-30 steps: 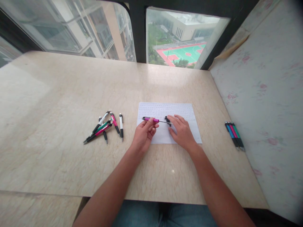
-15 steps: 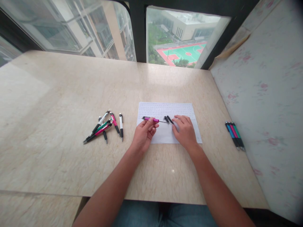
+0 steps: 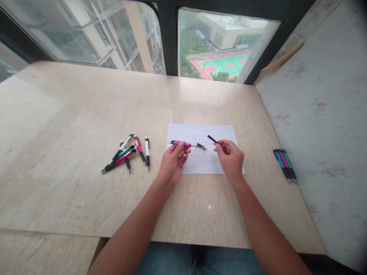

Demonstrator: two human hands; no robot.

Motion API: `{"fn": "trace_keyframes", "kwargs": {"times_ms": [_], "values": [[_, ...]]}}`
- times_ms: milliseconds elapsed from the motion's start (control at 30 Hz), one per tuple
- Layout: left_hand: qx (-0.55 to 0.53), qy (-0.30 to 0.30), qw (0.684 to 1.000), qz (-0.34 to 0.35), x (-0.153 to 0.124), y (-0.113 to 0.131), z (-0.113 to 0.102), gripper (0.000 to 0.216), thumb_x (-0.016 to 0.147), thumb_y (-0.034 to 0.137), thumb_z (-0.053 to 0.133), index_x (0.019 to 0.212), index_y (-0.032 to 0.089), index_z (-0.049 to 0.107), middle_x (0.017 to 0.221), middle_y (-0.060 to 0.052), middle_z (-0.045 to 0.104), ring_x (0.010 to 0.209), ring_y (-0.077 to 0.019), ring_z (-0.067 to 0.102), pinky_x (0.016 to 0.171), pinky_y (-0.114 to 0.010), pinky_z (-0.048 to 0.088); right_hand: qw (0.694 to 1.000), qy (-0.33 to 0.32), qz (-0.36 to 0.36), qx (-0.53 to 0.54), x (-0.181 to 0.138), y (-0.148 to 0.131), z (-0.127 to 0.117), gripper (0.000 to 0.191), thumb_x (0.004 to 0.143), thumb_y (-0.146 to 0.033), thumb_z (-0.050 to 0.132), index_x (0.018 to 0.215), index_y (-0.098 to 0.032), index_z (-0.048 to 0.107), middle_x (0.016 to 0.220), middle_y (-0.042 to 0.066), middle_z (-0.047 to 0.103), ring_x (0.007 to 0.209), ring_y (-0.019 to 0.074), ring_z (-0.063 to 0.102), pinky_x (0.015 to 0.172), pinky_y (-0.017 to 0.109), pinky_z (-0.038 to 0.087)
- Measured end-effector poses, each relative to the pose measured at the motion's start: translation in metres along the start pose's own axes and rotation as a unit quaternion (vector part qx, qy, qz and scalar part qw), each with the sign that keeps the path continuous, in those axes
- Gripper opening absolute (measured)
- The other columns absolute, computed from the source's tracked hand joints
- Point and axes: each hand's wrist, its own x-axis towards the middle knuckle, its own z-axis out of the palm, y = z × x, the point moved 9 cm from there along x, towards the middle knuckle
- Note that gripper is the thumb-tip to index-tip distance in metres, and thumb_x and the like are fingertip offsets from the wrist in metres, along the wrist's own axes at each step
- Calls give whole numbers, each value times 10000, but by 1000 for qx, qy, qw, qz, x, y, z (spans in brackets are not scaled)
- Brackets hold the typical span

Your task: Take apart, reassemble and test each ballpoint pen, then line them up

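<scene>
My left hand (image 3: pixel 173 162) pinches a pink pen barrel (image 3: pixel 181 144) held level over a white sheet of paper (image 3: pixel 200 162); a thin refill sticks out of it to the right. A small black pen piece (image 3: pixel 201 145) lies on the paper at the refill's tip. My right hand (image 3: pixel 231 159) is closed on a black pen grip piece (image 3: pixel 212 139), lifted just above the paper to the right of the barrel. Both forearms reach in from the bottom of the view.
A loose pile of several pens (image 3: pixel 126 154) lies on the beige stone table (image 3: pixel 86 114) left of the paper. Three pens (image 3: pixel 284 164) lie side by side near the table's right edge, by a floral wall (image 3: pixel 323 114). A window (image 3: pixel 223 42) runs behind the table.
My right hand has lifted off the paper and moved right, taking up the black grip piece. My left hand with the pink barrel has barely moved.
</scene>
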Motion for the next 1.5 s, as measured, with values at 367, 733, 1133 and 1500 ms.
{"fn": "trace_keyframes", "kwargs": {"times_ms": [367,733,1133,1500], "values": [[-7,9,1000,21,2,5,-5,211,745,259,803,852,110,699,829,-38,703,673,-65,659,523,-95,484,988,2,-17,150,-6,-23,-11,83,846,-262,667,895,-199,692,787,23,664,682,136,624,645,289,539],[3,4,1000,19,2,3,-4,224,738,272,813,858,118,703,846,-42,708,683,-63,659,534,-92,488,984,-27,-33,171,-9,-28,-3,70,846,-234,678,906,-204,699,792,25,669,681,139,627,635,292,541],[30,-26,999,-11,-5,-11,7,231,736,273,817,875,125,707,841,-46,713,705,-76,673,560,-109,492,986,-95,-102,96,-13,-43,12,108,849,-181,656,937,-226,700,852,26,691,741,148,626,620,289,517],[52,-17,998,-6,-9,-7,9,274,726,290,829,919,140,705,927,-49,727,737,-74,680,590,-117,499,986,-101,-99,85,-14,-47,14,82,863,-218,642,929,-224,690,858,24,695,731,141,624,613,274,534]]}}
